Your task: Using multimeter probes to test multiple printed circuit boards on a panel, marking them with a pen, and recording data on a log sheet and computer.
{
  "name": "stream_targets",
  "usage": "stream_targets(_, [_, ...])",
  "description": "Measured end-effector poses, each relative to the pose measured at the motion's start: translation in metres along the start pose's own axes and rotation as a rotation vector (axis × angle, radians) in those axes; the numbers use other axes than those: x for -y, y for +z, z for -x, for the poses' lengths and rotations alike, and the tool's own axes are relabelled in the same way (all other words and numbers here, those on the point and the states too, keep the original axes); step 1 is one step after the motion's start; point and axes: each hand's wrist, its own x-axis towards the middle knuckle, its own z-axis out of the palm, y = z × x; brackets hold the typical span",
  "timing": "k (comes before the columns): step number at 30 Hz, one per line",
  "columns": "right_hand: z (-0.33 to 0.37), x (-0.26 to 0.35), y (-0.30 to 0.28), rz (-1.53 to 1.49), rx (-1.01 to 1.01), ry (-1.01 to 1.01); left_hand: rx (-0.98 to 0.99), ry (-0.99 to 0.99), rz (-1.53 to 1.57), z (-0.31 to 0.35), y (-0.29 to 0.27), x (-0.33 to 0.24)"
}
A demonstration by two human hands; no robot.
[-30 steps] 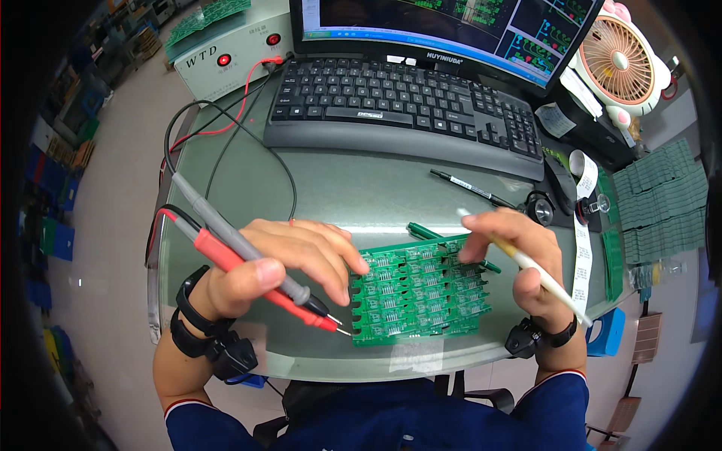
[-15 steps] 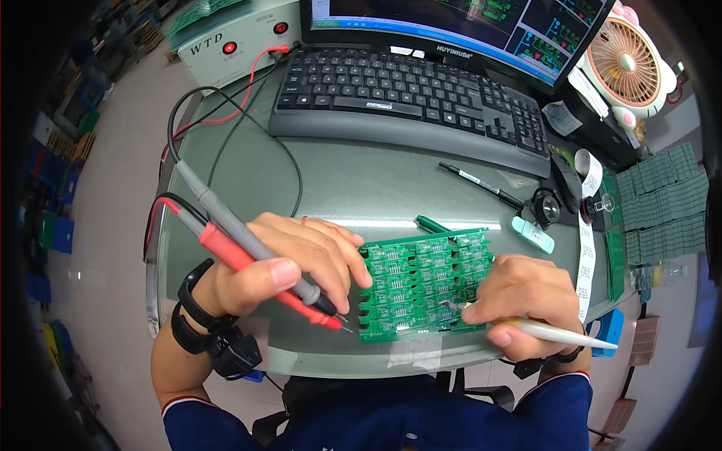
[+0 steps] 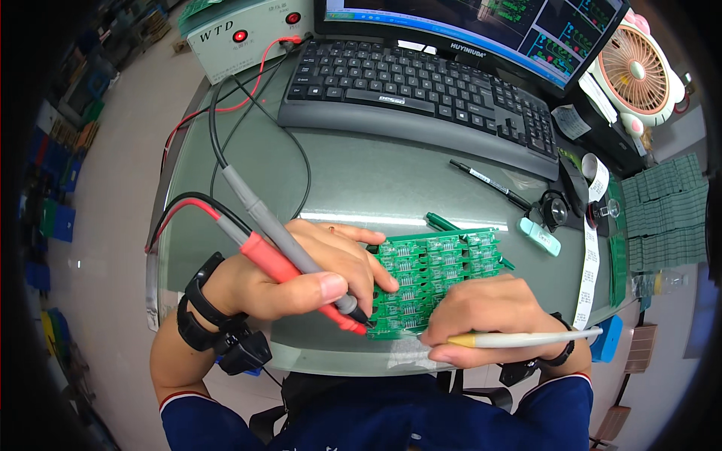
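Note:
A green circuit board panel (image 3: 440, 267) lies on the glass desk top (image 3: 361, 180) in front of me. My left hand (image 3: 301, 274) holds a red test probe (image 3: 289, 278) and a grey test probe (image 3: 282, 233) together, their tips touching the panel's lower left corner. My right hand (image 3: 489, 316) rests on the panel's near right edge and grips a white pen-like tool (image 3: 526, 340) that points right. Black straps circle both wrists.
A black keyboard (image 3: 421, 90) and a monitor (image 3: 481, 22) stand behind the panel, a grey test box (image 3: 233, 30) with red lamps at back left. A black pen (image 3: 489, 182), a loupe (image 3: 555, 210), a pink fan (image 3: 635, 68) and stacked green boards (image 3: 665, 207) are at right.
My right hand moved from the panel's far right edge down to its near edge, with the white tool turning to point right. The left hand and probes shifted slightly down the panel.

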Motion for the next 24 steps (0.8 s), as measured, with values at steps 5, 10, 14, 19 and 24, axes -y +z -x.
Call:
stream_targets(5, [0.003, -0.008, 0.014, 0.03, -0.084, 0.146, -0.044, -0.022, -0.056, -0.001, 0.005, -0.002])
stream_targets(10, [0.003, -0.013, 0.018, 0.084, -0.143, 0.058, -0.03, -0.022, -0.046, -0.003, 0.004, -0.002])
stream_targets(14, [0.003, -0.014, 0.021, 0.084, -0.15, 0.053, -0.042, -0.019, -0.023, -0.002, 0.005, -0.002])
stream_targets(19, [0.002, -0.013, 0.019, 0.117, -0.136, 0.051, -0.039, -0.019, -0.026, -0.002, 0.005, 0.001])
stream_targets(24, [0.002, -0.013, 0.019, 0.112, -0.131, 0.046, -0.053, 0.0, -0.029, 0.0, 0.006, 0.003])
